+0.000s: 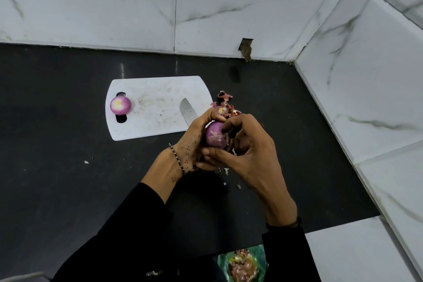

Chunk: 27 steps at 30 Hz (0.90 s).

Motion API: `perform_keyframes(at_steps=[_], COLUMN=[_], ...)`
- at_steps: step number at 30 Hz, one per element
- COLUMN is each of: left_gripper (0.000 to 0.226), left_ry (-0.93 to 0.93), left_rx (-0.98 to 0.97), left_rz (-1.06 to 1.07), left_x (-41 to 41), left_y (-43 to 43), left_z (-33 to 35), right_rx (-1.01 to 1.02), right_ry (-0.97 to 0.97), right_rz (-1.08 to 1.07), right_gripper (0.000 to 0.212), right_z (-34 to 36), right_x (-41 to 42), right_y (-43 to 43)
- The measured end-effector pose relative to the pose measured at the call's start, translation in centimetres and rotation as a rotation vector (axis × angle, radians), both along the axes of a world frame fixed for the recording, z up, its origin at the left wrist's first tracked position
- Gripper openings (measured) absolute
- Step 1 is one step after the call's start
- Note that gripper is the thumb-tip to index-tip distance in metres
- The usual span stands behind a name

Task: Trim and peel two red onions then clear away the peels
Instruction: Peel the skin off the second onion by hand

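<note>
Bag count: one green bag (242,263) is seen at the nearest edge, below the table level, with onion peels and scraps inside.
Hand count: two, both reaching out from black sleeves and brought together above the table.
Left hand (194,144): it is wrapped round the held onion (216,136) from the left, and a beaded bracelet (177,159) is worn at the wrist.
Right hand (247,158): its fingers are curled onto the same onion, with a fingertip pressed on the upper side and the thumb laid beneath.
Onion count: two red onions; the held onion is raised clear of the table and bits of skin are left on it.
Loose scraps (225,170): a few pale flecks are scattered on the table beneath the hands.
Knife (187,113): one; only the blade is shown, laid on the right part of the cutting board.
Cutting board (158,107): one, white.
Peeled onion (120,105): it is set over the handle slot at the board's left end.
Peel pile (225,104): one heap, placed just right of the board.
Table (57,144): dark and matte.
Walls (251,7): white veined tiles, met in a corner at the right; one broken hole (246,49) is cut at the base.
</note>
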State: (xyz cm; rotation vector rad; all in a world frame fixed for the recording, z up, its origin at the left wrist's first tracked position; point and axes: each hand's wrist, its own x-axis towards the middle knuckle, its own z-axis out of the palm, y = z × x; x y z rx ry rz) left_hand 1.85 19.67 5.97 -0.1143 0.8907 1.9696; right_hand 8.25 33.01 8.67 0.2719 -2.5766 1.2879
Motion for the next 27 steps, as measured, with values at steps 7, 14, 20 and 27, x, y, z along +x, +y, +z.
perform_keyframes(at_steps=[7,14,20,27], left_gripper=[0.044,0.044,0.049,0.051], left_ry=[-0.015,0.020,0.069,0.059], left_rx=[-0.090,-0.062,0.003,-0.013], left_rz=[-0.033,-0.091,-0.180,-0.245], left_x=[-0.4,0.0,-0.1,-0.1], left_y=[-0.3,-0.2,0.0,0.1], left_z=[-0.8,-0.8,-1.1,-1.5], right_rx=[-0.029,-0.120,-0.106,0.006], right_ry=[-0.024,-0.104,-0.087,-0.089], right_rz=[-0.046,-0.019,0.006,0.063], right_gripper=[0.045,0.050,0.035,0.032], right_z=[-1.2,-0.4,-0.4,-0.1], right_x=[0.1,0.4,0.5,0.2], right_y=[-0.4,0.8,1.1,1.3])
